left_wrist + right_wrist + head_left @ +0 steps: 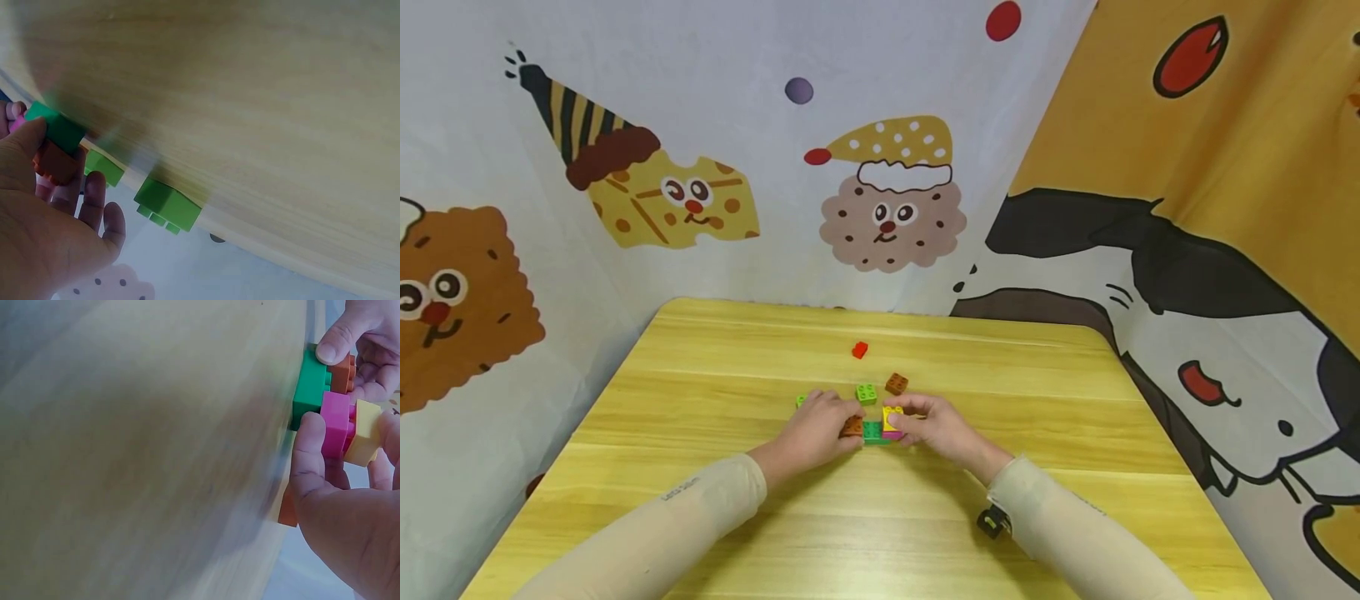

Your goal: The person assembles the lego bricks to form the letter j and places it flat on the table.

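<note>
A dark green brick (872,432) lies on the table between the hands, with an orange-brown brick (340,374) on its left end. My left hand (818,427) grips these two, thumb on the green side. At the right end, a pink brick (335,424) sits on the green one. Above it is a yellow brick (364,432); pink studs show in a gap between them. My right hand (942,432) holds the yellow brick, and one digit touches the lower bricks near the pink one's corner. The far fingertips are partly hidden.
Beyond the hands lie a light green brick (866,393), a brown brick (896,383) and a red brick (860,350). Another light green brick (801,401) shows beside the left hand. The wooden table (737,350) ends at a printed cloth (775,275).
</note>
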`<state>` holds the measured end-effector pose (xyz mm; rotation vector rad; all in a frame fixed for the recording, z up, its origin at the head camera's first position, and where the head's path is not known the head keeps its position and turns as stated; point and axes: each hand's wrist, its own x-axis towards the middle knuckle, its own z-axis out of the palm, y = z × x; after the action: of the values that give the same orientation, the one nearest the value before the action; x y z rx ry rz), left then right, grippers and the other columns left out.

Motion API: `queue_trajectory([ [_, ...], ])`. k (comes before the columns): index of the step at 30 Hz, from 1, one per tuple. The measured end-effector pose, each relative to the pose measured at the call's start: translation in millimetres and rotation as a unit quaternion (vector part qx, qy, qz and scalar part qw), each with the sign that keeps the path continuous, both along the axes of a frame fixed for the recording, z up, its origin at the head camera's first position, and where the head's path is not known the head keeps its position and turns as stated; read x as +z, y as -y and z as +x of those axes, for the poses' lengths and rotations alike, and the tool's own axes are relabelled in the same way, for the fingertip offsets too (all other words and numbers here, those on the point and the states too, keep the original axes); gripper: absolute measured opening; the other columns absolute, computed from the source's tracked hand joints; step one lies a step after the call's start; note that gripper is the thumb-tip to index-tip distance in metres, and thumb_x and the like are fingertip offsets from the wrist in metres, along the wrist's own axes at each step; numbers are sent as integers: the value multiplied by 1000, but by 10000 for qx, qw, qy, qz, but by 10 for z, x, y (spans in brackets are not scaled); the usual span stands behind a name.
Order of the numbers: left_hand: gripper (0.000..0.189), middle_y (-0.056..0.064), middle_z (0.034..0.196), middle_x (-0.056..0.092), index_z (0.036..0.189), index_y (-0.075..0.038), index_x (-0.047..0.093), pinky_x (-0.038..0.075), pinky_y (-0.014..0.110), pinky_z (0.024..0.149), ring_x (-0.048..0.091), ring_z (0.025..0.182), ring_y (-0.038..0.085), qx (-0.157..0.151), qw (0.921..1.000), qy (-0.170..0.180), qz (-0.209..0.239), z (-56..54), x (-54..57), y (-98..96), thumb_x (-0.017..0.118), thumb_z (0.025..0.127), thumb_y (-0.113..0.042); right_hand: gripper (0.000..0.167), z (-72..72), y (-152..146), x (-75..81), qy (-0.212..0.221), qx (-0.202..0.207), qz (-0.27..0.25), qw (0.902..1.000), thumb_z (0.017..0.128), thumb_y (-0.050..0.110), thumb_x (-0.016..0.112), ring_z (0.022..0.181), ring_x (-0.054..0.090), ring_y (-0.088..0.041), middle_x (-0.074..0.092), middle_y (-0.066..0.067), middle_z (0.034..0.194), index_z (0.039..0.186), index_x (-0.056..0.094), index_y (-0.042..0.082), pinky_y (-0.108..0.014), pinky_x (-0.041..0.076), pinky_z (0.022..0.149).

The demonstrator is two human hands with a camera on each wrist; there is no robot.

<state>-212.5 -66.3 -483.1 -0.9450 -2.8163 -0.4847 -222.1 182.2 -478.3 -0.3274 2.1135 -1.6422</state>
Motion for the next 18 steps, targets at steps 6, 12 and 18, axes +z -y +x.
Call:
queue_trajectory([
  [6, 34, -8, 92, 69, 108, -18, 70, 41, 37, 83, 54, 84, 14, -7, 10000, -50, 24, -3, -3, -6, 81, 83, -39, 53, 14, 1, 1, 44, -126, -19, 9999, 93, 32, 71, 90, 67, -41, 62, -14, 116, 137, 59, 7, -48, 55, 82],
  [12, 34, -8, 93, 69, 108, -18, 70, 41, 37, 84, 54, 85, 14, -18, 10000, -53, 64, -8, -4, -9, 80, 83, -39, 51, 30, 13, 5, -7, -244, 1, 9997, 92, 32, 72, 88, 68, -38, 65, -12, 114, 136, 60, 8, -46, 55, 80],
  [18, 34, -8, 92, 69, 107, -18, 71, 40, 38, 83, 53, 82, 13, 24, 10000, 17, 86, -6, -6, -11, 81, 82, -39, 48, 78, 27, -26, -168, -307, 139, 9993, 91, 32, 73, 90, 67, -35, 70, -10, 106, 132, 63, 10, -41, 55, 75],
])
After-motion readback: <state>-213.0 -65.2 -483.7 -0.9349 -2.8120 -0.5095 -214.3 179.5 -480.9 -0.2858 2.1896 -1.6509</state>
